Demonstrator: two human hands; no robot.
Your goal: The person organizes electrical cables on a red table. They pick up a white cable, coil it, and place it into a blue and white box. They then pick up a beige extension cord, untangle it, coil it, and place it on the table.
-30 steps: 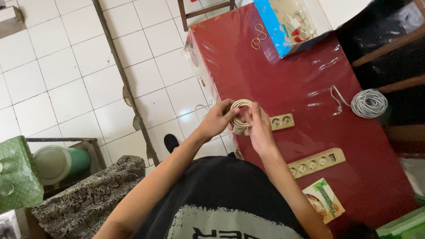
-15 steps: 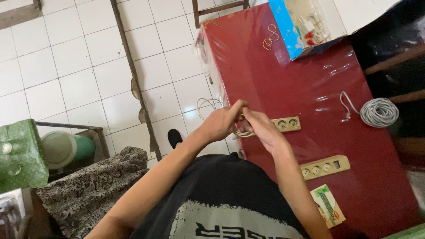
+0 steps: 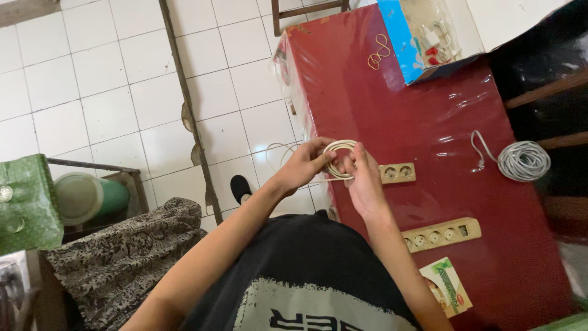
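A cream cable coil [image 3: 337, 154] is held between the left hand [image 3: 304, 163] and right hand [image 3: 362, 178] at the edge of a red table [image 3: 392, 116].

Both hands are closed on the coil, fingers pinched on opposite sides of the loop, while a loose strand [image 3: 277, 152] trails off toward the floor. The winding is judged best done with the loops kept even and the loose strand fed in without twists. Just beside the right hand a double socket [image 3: 397, 173] is seen on the table; nearer the body lie a socket strip [image 3: 441, 233] and a small packet [image 3: 450, 286]. Well apart rest a grey cable coil [image 3: 522, 160], rubber bands [image 3: 378, 51] and a blue box [image 3: 422, 34] of parts. The tabletop is covered in glossy plastic; the floor [image 3: 104, 79] is tiled white.
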